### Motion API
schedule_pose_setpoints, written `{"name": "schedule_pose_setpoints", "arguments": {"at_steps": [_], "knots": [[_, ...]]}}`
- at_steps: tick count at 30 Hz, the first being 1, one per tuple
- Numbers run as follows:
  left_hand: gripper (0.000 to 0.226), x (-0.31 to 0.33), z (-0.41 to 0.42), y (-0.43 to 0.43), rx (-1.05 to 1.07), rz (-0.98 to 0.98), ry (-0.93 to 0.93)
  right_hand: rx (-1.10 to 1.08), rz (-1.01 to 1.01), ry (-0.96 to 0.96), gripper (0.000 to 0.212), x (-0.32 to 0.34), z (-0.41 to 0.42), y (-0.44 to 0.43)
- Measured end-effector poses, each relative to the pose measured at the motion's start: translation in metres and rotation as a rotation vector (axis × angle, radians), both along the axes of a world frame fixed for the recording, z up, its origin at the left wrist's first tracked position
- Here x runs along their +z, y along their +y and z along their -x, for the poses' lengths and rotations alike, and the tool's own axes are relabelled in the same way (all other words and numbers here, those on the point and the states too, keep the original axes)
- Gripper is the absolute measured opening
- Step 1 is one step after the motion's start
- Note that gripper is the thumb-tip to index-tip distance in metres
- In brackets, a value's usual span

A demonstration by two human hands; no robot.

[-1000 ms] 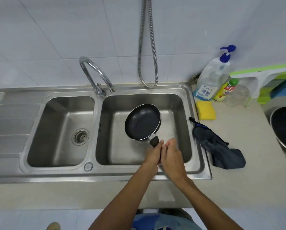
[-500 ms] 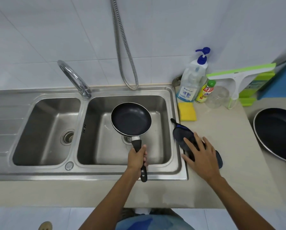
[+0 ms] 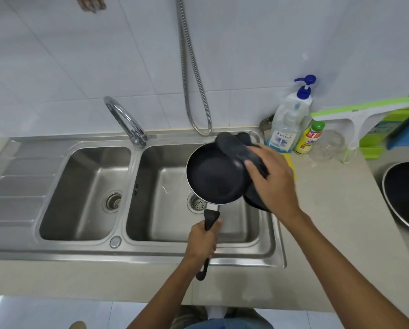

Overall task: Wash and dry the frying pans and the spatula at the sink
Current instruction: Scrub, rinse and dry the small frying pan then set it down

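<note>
Drying under way, judging by the dark cloth (image 3: 240, 148) clenched in the right hand (image 3: 273, 179) against the small frying pan (image 3: 214, 176), held over the right basin (image 3: 165, 222) by left hand (image 3: 202, 241) grip on its handle (image 3: 209, 222); larger pan (image 3: 405, 195) waiting on tabletop (image 3: 336, 210), spatula unseen.

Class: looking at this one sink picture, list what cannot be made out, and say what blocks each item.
Head view only:
- Large pan: cut off by the right edge.
- Yellow sponge: mostly behind the right hand.
- Small pan handle: middle hidden by the left hand.
- Spatula: not visible.
- Yellow bottle label: too small.
</note>
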State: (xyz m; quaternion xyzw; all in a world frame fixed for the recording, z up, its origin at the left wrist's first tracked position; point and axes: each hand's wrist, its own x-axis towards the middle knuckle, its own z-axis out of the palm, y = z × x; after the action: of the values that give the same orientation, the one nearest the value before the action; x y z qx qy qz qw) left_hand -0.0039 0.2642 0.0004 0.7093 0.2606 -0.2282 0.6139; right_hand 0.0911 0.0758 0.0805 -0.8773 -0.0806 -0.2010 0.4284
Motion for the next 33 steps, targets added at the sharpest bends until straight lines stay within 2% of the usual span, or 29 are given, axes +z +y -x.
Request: {"name": "schedule_pose_setpoints", "arguments": {"at_steps": [2,3,6,7,10,12,16,19,21,24,27,30,33], "knots": [[0.038,0.005,-0.001,0.004,-0.031,0.014,-0.019,0.1,0.093,0.037,0.038,0.003,-0.019,0.034],[0.038,0.007,-0.002,0.008,-0.046,0.015,-0.033,0.165,0.204,0.127,0.043,-0.001,-0.025,0.049],[0.039,0.004,-0.002,0.022,-0.112,-0.035,-0.071,0.35,0.724,0.422,0.051,-0.043,-0.018,0.077],[0.039,0.001,0.0,0.028,-0.132,-0.069,-0.068,0.427,0.819,0.448,0.053,-0.06,-0.011,0.081],[0.041,-0.009,0.01,0.042,-0.199,-0.199,-0.098,0.577,0.916,0.397,0.059,-0.082,-0.015,0.09],[0.043,-0.009,0.01,0.049,-0.204,-0.25,-0.14,0.497,1.011,0.287,0.053,-0.088,-0.044,0.099],[0.043,-0.009,0.004,0.065,-0.11,-0.216,-0.149,0.254,1.156,0.29,0.049,-0.082,-0.081,0.095],[0.045,-0.006,-0.004,0.076,-0.123,-0.219,-0.154,0.221,1.093,0.346,0.044,-0.073,-0.068,0.084],[0.044,-0.006,-0.011,0.075,-0.137,-0.206,-0.154,0.254,0.946,0.438,0.048,-0.062,-0.045,0.09],[0.039,-0.003,-0.017,0.07,-0.193,-0.225,-0.188,0.369,0.646,0.556,0.042,-0.04,-0.015,0.112],[0.036,0.001,-0.023,0.066,-0.242,-0.275,-0.216,0.447,0.429,0.521,0.039,-0.031,-0.028,0.133],[0.04,0.005,-0.025,0.06,-0.243,-0.311,-0.23,0.389,0.609,0.405,0.041,-0.051,-0.069,0.141],[0.046,0.007,-0.026,0.059,-0.236,-0.319,-0.226,0.195,0.839,0.439,0.049,-0.065,-0.098,0.112]]}}
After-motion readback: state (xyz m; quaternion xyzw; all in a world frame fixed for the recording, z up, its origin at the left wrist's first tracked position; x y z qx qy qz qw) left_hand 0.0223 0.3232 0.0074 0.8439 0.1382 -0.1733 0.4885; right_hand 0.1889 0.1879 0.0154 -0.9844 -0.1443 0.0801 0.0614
